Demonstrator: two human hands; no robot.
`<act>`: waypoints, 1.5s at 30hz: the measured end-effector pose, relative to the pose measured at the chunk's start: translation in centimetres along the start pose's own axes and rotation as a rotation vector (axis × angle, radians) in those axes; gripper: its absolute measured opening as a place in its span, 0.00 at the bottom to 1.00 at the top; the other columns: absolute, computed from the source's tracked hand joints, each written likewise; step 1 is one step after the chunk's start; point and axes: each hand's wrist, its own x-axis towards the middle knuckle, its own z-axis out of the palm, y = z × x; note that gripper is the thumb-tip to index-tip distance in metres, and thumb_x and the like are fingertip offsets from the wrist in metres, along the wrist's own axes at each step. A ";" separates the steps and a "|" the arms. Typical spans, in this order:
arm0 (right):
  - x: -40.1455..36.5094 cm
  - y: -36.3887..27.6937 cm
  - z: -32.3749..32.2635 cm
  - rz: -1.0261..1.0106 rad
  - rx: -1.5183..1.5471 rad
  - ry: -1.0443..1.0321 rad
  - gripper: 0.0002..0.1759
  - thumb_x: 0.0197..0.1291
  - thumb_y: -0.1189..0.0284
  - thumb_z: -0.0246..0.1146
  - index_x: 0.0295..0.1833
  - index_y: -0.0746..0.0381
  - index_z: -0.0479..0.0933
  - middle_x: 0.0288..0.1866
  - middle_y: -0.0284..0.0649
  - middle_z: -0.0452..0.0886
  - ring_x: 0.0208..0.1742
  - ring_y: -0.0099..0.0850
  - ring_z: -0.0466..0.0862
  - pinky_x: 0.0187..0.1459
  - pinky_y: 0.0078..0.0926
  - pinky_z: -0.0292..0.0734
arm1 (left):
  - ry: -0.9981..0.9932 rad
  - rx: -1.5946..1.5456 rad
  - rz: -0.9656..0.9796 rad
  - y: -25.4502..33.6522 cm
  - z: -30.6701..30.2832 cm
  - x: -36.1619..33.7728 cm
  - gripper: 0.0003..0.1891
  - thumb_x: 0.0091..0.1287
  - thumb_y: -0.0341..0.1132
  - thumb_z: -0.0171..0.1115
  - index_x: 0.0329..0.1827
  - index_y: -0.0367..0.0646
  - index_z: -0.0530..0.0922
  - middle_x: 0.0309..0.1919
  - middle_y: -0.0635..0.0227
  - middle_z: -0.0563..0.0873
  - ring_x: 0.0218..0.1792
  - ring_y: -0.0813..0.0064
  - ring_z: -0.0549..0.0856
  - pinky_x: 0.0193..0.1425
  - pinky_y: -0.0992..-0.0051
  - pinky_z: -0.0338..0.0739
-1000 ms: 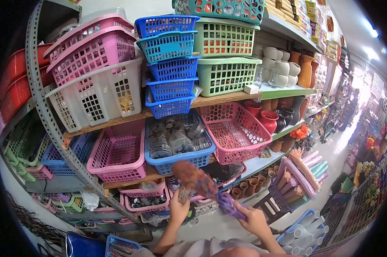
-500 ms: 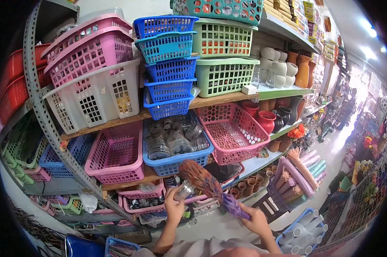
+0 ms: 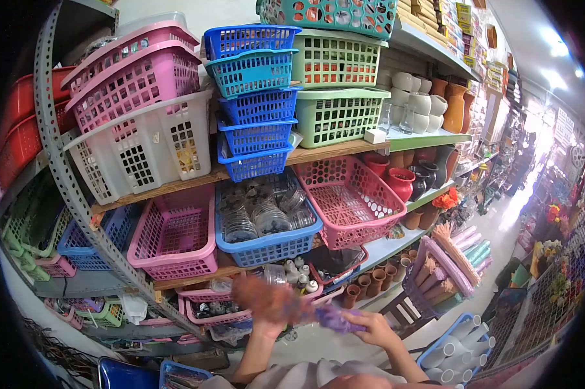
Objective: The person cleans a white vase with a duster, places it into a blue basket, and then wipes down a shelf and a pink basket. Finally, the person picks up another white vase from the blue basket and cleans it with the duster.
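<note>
My right hand [image 3: 374, 329] is closed around the purple handle end of a duster [image 3: 261, 300] with a fluffy brown head, blurred by motion. The head crosses in front of my left hand [image 3: 266, 327] and hides its fingers. A clear jar [image 3: 275, 273] shows just above the duster head, partly covered by it; my left hand appears closed on it, though the contact is hidden. Behind the hands, a pink basket [image 3: 222, 319] of small dark items sits on the lower shelf. Several white bottles [image 3: 300, 275] stand near the jar.
A blue basket [image 3: 269, 249] of round clear containers sits between a pink basket [image 3: 174, 262] and another pink basket [image 3: 357, 236]. A perforated metal post [image 3: 78, 168] rises at left. Rolled wraps [image 3: 444, 266] and white tubes in a blue crate [image 3: 428, 363] stand at right.
The duster head has swung left and down, over my left hand and across the jar. My right hand keeps its hold on the handle. The white bottles behind have come into view.
</note>
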 end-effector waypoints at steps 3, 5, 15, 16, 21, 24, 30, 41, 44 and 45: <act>0.3 -0.5 -0.5 0.053 -0.163 0.032 0.37 0.42 0.76 0.65 0.63 0.41 0.74 0.44 0.40 0.83 0.37 0.43 0.82 0.38 0.36 0.78 | -0.056 -0.004 -0.039 0.9 -2.3 0.9 0.14 0.72 0.29 0.43 0.55 0.32 0.73 0.52 0.57 0.81 0.51 0.65 0.83 0.61 0.62 0.79; 0.6 -0.7 -0.3 0.060 -0.070 0.182 0.37 0.42 0.76 0.65 0.63 0.40 0.74 0.43 0.40 0.83 0.36 0.43 0.82 0.37 0.36 0.78 | -0.272 -0.168 -0.186 1.2 -4.0 1.8 0.14 0.73 0.31 0.46 0.55 0.33 0.73 0.52 0.56 0.81 0.54 0.65 0.80 0.64 0.59 0.76; 3.7 0.7 -5.1 0.211 -0.117 0.392 0.35 0.43 0.80 0.63 0.62 0.47 0.75 0.48 0.46 0.82 0.46 0.46 0.82 0.47 0.36 0.77 | 0.114 0.272 -0.043 0.3 -0.3 2.9 0.12 0.70 0.33 0.54 0.52 0.38 0.77 0.50 0.57 0.84 0.53 0.60 0.83 0.56 0.63 0.81; 4.7 1.1 -6.1 0.213 -0.116 0.397 0.35 0.43 0.80 0.63 0.62 0.47 0.75 0.48 0.46 0.82 0.46 0.46 0.82 0.47 0.36 0.77 | 0.116 0.336 -0.027 0.1 0.6 3.0 0.12 0.70 0.32 0.55 0.53 0.37 0.76 0.50 0.55 0.84 0.51 0.60 0.84 0.55 0.64 0.82; 12.1 1.9 -11.2 0.413 -0.518 0.331 0.42 0.46 0.70 0.67 0.70 0.42 0.64 0.47 0.52 0.75 0.47 0.48 0.80 0.45 0.43 0.77 | 0.123 0.625 -0.009 0.5 2.0 5.4 0.13 0.68 0.32 0.57 0.53 0.37 0.76 0.49 0.54 0.84 0.50 0.61 0.85 0.55 0.64 0.83; 17.2 4.5 -12.3 0.284 -0.702 0.319 0.37 0.49 0.68 0.65 0.68 0.54 0.62 0.46 0.53 0.75 0.45 0.50 0.81 0.41 0.41 0.79 | 0.101 0.699 -0.009 1.1 3.0 7.3 0.12 0.68 0.33 0.58 0.52 0.39 0.76 0.48 0.56 0.84 0.49 0.62 0.85 0.55 0.64 0.83; 24.3 8.4 -11.8 0.352 -0.894 -0.112 0.14 0.45 0.71 0.62 0.41 0.58 0.83 0.33 0.47 0.85 0.35 0.42 0.87 0.34 0.37 0.80 | 0.059 0.739 -0.048 1.8 5.0 10.6 0.06 0.68 0.28 0.57 0.46 0.45 0.75 0.48 0.58 0.83 0.52 0.64 0.84 0.55 0.58 0.82; 24.5 2.6 -12.8 0.019 -0.590 -0.017 0.42 0.54 0.42 0.61 0.68 0.58 0.65 0.65 0.55 0.69 0.61 0.46 0.75 0.59 0.38 0.70 | -0.028 0.900 -0.161 1.8 7.9 14.2 0.08 0.69 0.32 0.58 0.48 0.44 0.71 0.47 0.60 0.82 0.49 0.65 0.84 0.50 0.66 0.84; 25.8 3.4 -11.2 -0.428 0.052 -0.134 0.49 0.52 0.51 0.69 0.72 0.65 0.56 0.66 0.55 0.67 0.64 0.48 0.72 0.64 0.38 0.66 | -0.107 1.088 -0.241 1.5 9.4 16.1 0.12 0.70 0.38 0.59 0.51 0.46 0.69 0.48 0.65 0.79 0.52 0.71 0.82 0.47 0.67 0.83; 26.2 3.2 -10.6 -0.510 0.145 -0.146 0.51 0.50 0.54 0.72 0.72 0.66 0.55 0.66 0.55 0.66 0.65 0.46 0.72 0.65 0.35 0.65 | -0.096 1.085 -0.224 1.3 9.6 16.7 0.12 0.70 0.38 0.59 0.51 0.46 0.69 0.48 0.65 0.79 0.52 0.71 0.82 0.47 0.67 0.83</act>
